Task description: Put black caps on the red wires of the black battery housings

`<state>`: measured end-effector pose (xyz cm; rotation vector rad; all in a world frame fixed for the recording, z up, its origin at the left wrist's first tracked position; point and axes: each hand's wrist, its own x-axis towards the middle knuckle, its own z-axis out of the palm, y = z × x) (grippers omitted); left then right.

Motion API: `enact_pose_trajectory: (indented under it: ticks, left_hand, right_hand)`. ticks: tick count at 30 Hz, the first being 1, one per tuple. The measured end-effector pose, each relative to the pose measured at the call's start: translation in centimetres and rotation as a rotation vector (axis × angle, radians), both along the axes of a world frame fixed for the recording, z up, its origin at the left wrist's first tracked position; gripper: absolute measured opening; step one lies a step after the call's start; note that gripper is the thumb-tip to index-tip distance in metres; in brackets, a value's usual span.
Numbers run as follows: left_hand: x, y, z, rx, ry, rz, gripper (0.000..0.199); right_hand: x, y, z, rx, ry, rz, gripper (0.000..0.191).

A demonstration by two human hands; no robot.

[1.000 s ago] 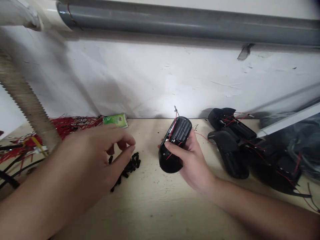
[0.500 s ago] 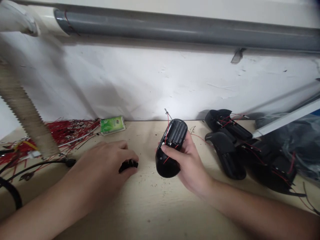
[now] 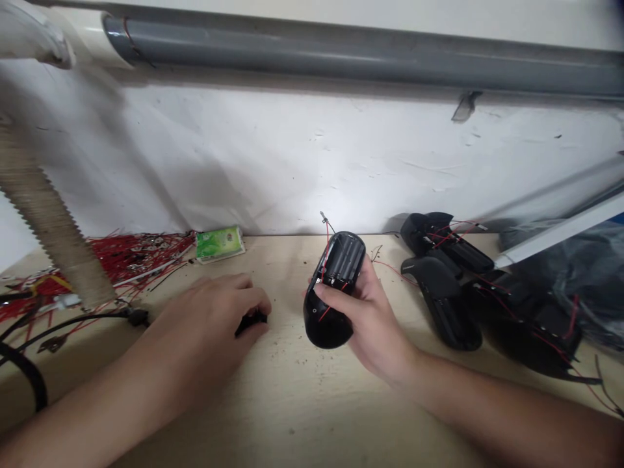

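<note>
right hand (image 3: pixel 375 318) — fingers clamped on black battery holder (image 3: pixel 336 289); left hand (image 3: pixel 205 318), at its 9 o'clock — fingers curled together over small black parts (image 3: pixel 252 323).

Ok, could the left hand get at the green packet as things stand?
Probably yes: the left hand is just in front of the green packet, with nothing lying between them, though its fingers seem closed over small black pieces.

Green packet (image 3: pixel 220 244), perhaps tissues, beside red wires (image 3: pixel 141 250)
</note>
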<state>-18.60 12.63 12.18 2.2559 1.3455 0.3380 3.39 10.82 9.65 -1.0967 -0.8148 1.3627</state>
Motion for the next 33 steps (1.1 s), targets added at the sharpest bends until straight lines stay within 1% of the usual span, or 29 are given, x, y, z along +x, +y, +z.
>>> enact_pose_trajectory:
  ticks: [3, 5, 7, 9, 10, 12, 16, 17, 19, 22, 26, 29, 33]
  left_hand:
    - [0.3, -0.2, 0.5, -0.025, 0.051, 0.008, 0.028]
    - [0.5, -0.4, 0.8, -0.070, 0.028, 0.026, 0.028]
    - [0.7, -0.5, 1.2, -0.159, -0.095, 0.067, 0.027]
    - [0.8, -0.6, 1.5, -0.235, -0.302, 0.114, 0.023]
    - [0.9, -0.6, 1.5, -0.258, -0.408, 0.134, 0.020]
    - [0.9, -0.5, 1.4, -0.292, -0.558, 0.179, 0.016]
    - [0.9, -0.4, 0.5, -0.500, -0.739, 0.302, 0.014]
    - [0.9, -0.3, 0.2, -0.550, -0.787, 0.327, 0.016]
    - [1.0, -0.2, -0.5, -0.612, -0.866, 0.358, 0.025]
    - [1.2, 0.1, -1.0, -0.643, -0.895, 0.397, 0.035]
    - [1.3, 0.1, -1.2, -0.657, -0.869, 0.426, 0.036]
    - [1.1, -0.1, -1.2, -0.637, -0.825, 0.426, 0.036]
    - [1.1, -0.3, -1.2, -0.605, -0.798, 0.395, 0.038]
  right_hand:
    - [0.0, -0.1, 0.0, 0.000, -0.003, -0.001, 0.048]
    - [-0.1, -0.2, 0.1, 0.003, -0.002, -0.005, 0.048]
    - [-0.1, -0.2, 0.2, 0.007, -0.007, -0.008, 0.048]
    - [-0.2, -0.2, 0.3, 0.001, -0.014, -0.009, 0.049]
    - [-0.2, -0.2, 0.4, -0.004, -0.014, -0.011, 0.050]
    - [-0.1, -0.2, 0.4, -0.010, -0.010, -0.013, 0.053]
    - [-0.1, -0.3, 0.4, -0.011, -0.016, -0.003, 0.053]
    - [-0.1, -0.3, 0.3, -0.011, -0.018, 0.001, 0.053]
    - [-0.1, -0.3, 0.2, -0.011, -0.020, 0.004, 0.055]
    - [-0.1, -0.2, 0.1, -0.013, -0.020, 0.013, 0.058]
    - [0.0, -0.1, 0.0, -0.007, -0.020, 0.019, 0.057]
    - [0.0, 0.0, -0.1, 0.005, -0.024, 0.012, 0.057]
    - [0.0, 0.0, -0.2, 0.020, -0.024, 0.006, 0.057]
